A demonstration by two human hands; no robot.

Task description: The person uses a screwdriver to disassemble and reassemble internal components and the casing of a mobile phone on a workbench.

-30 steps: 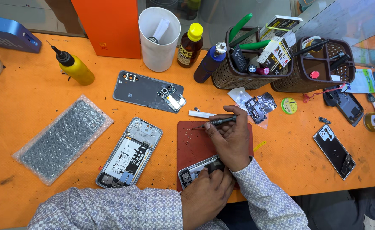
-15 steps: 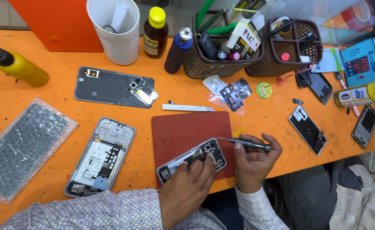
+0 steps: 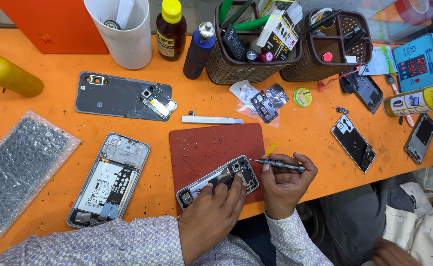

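On the red work mat (image 3: 211,145), opened phone frame (image 3: 220,180) pinned flat under left hand (image 3: 215,209) for steadiness; right hand (image 3: 286,183) clenched around precision screwdriver (image 3: 278,164), tip aimed at frame's upper corner

surface: scuffed orange worktable (image 3: 39,216) | light: bright, even | far edge: glass panel (image 3: 388,17) behind the baskets (image 3: 256,69)
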